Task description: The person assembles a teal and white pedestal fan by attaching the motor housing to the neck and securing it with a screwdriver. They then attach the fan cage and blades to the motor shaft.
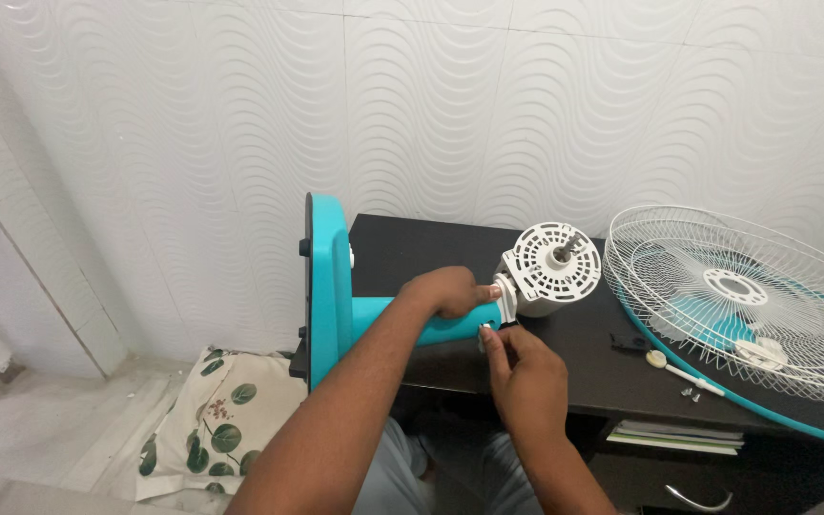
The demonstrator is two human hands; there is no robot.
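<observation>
Head view: our left hand (450, 291) is closed around the teal fan neck (402, 322) lying on the black tabletop (584, 353). Our right hand (525, 372) pinches a small part just under the white motor housing (550, 269). The fan grille (736, 305) rests alongside.

A leaf-print cushion (210, 420) lies on the floor; perhaps books (676, 436) under the dark table (412, 243).

Teal fan stand (383, 319) lying sideways on desk, white motor (550, 269) attached

One fan grille (736, 286), perhaps two screws (690, 392).
</observation>
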